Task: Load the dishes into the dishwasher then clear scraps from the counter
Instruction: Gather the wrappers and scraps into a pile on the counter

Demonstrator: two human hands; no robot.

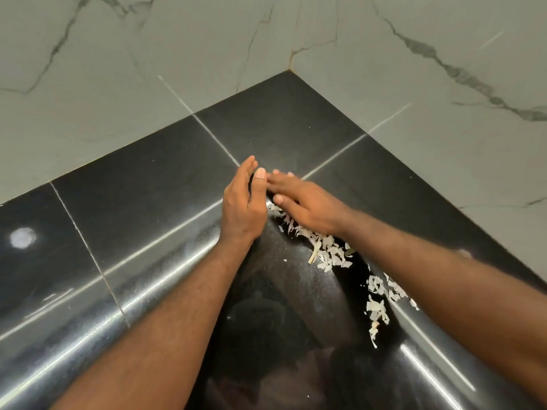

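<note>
Pale, papery scraps lie in a ragged line on the glossy black counter, running from the inner corner toward the right edge, with a second patch of scraps nearer me. My right hand lies flat on the counter over the far end of the line, fingers straight and pointing left. My left hand stands on its edge just left of it, fingers together and slightly cupped, its thumb close to the right fingertips. Neither hand holds anything. No dishes or dishwasher are in view.
The counter meets two black tiled upstands that form a corner at the back. Above them rise grey-veined marble walls. A ceiling light reflects as a bright spot at far left.
</note>
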